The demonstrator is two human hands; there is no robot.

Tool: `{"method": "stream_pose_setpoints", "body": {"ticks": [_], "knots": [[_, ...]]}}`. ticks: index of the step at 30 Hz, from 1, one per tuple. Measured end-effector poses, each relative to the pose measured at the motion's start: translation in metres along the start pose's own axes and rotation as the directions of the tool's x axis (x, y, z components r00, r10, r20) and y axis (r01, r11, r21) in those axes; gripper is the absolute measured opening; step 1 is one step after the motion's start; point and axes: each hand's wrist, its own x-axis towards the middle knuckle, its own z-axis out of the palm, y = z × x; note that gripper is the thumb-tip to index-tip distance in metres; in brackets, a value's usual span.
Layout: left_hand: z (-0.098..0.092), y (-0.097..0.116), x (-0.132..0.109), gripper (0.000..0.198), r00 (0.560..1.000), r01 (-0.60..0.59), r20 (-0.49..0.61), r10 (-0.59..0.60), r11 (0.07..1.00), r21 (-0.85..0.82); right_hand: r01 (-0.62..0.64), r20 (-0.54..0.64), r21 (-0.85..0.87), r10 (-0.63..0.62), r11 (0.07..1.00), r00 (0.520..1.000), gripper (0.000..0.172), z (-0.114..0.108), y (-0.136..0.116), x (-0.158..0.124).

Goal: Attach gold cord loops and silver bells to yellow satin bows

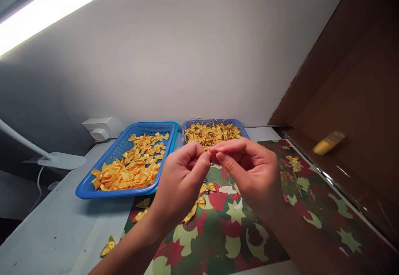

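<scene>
My left hand [183, 175] and my right hand [254, 169] meet at the fingertips above the patterned sheet. Both are closed in a pinch on a thin gold cord [213, 154], most of it hidden by the fingers. A loop of similar cord [230, 183] shows below the right fingers; whether it is the same piece I cannot tell. Under the hands lie yellow ribbon bows, one bow [207, 187] with a small silver bell [207, 191] at its middle. Another yellow bow [199, 204] rests beside my left wrist.
A blue basket [120, 193] of yellow bows stands at the left. Behind my hands, another blue basket [232, 121] holds bows with gold cords. More bows and cords [296, 179] lie right. A lamp base [67, 161], wall socket [101, 127] and cardboard side [352, 83] surround the table.
</scene>
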Motion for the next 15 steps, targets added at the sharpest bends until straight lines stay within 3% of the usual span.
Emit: {"method": "stream_pose_setpoints", "body": {"ticks": [15], "knots": [[0.0012,-0.0006,0.0015,0.03,1.0,-0.028,-0.014,0.028,0.999,0.018,0.047,0.005,0.029,-0.047,0.998,0.999,0.015,-0.0007,0.0024,0.0011]]}}
